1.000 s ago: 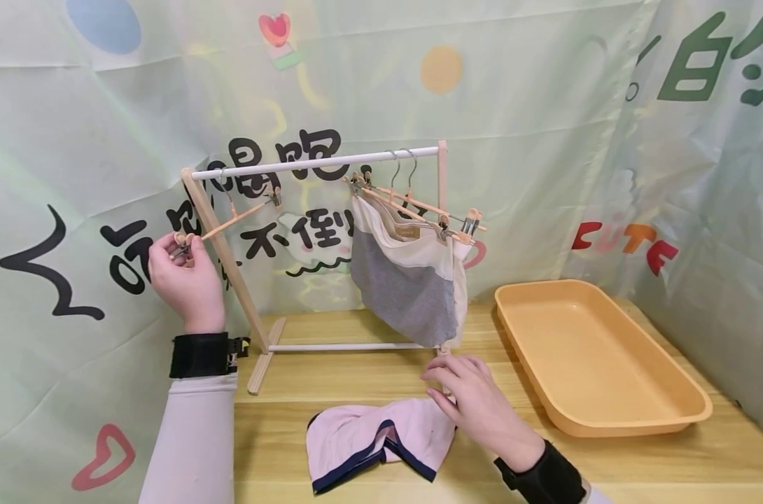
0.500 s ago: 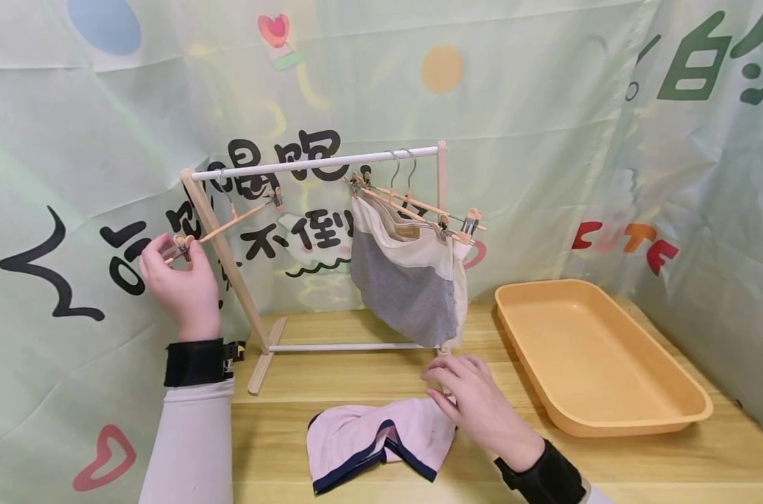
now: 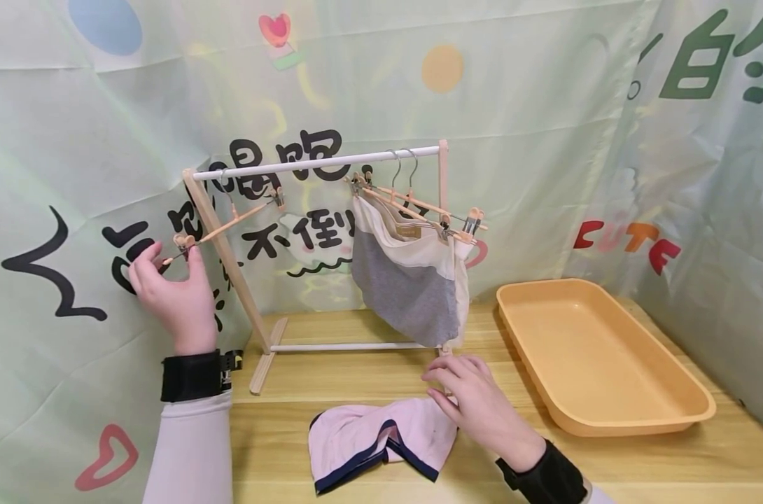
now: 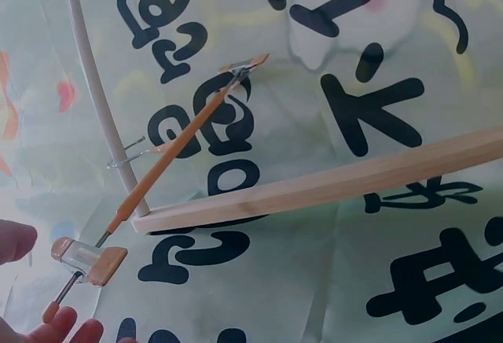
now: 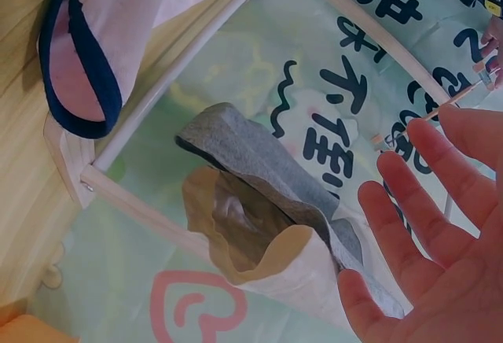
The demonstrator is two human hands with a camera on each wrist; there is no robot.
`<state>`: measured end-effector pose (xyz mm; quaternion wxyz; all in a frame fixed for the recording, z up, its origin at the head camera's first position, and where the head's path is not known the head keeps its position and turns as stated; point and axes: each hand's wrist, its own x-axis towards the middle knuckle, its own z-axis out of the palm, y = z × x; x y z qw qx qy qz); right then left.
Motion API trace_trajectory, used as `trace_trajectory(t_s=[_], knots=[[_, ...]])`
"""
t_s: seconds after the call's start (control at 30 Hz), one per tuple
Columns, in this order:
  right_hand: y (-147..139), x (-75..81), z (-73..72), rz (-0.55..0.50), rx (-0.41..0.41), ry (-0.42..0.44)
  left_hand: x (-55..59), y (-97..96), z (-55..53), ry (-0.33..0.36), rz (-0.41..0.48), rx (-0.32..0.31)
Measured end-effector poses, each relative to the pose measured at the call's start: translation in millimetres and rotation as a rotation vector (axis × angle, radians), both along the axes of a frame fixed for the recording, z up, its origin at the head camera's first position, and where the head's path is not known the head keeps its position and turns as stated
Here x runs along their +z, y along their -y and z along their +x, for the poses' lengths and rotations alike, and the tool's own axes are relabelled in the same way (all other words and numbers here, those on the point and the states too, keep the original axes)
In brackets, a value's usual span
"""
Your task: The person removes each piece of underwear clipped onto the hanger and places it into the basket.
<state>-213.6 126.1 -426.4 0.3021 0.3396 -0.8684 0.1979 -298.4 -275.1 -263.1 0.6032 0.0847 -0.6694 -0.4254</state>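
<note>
A clip hanger (image 3: pixel 230 222) hangs from the left end of the rack's top bar. My left hand (image 3: pixel 175 297) is at its near end, with thumb and fingers spread apart on either side of the clip (image 4: pixel 90 261). In the left wrist view a fingertip lies close to the hanger's tip; whether it touches cannot be made out. No garment hangs on this hanger. My right hand (image 3: pixel 476 402) is beside the right edge of pink shorts (image 3: pixel 350 441) with navy trim, lying on the table. Its fingers are loosely extended and hold nothing.
Grey-and-cream shorts (image 3: pixel 407 287) hang from clip hangers at the right of the wooden rack (image 3: pixel 230 266). An orange tray (image 3: pixel 602 350) stands on the table (image 3: pixel 274 448) at the right. A printed curtain (image 3: pixel 520 91) backs the scene.
My left hand has moved slightly left and down, and its thumb and fingers have parted from the hanger's near clip. The right hand and the pink shorts stay put.
</note>
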Motion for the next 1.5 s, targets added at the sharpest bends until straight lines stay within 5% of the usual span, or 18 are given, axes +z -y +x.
trace_trajectory(t_s=[0.2, 0.43, 0.57, 1.07, 1.27, 1.5], knots=[[-0.6, -1.2, -0.6, 0.001, 0.003, -0.005, 0.4, -13.3, 12.0, -0.028, -0.022, 0.048], [-0.7, -2.1, -1.2, -0.006, -0.002, -0.006, 6.4, -38.1, 32.5, -0.259, -0.085, 0.12], [-0.6, -2.0, -0.9, -0.003, -0.002, -0.013, 3.5, -42.5, 34.8, -0.301, -0.103, 0.121], [-0.9, -3.2, -2.6, -0.006, 0.002, -0.012, -11.9, -62.8, 34.5, -0.314, -0.198, -0.035], [-1.2, -3.7, -2.9, -0.005, 0.004, -0.008, -23.6, -64.4, 25.2, -0.251, -0.199, -0.095], [-1.1, -4.4, -2.9, -0.01, 0.004, -0.008, -52.1, -54.1, 3.9, -0.111, -0.223, -0.186]])
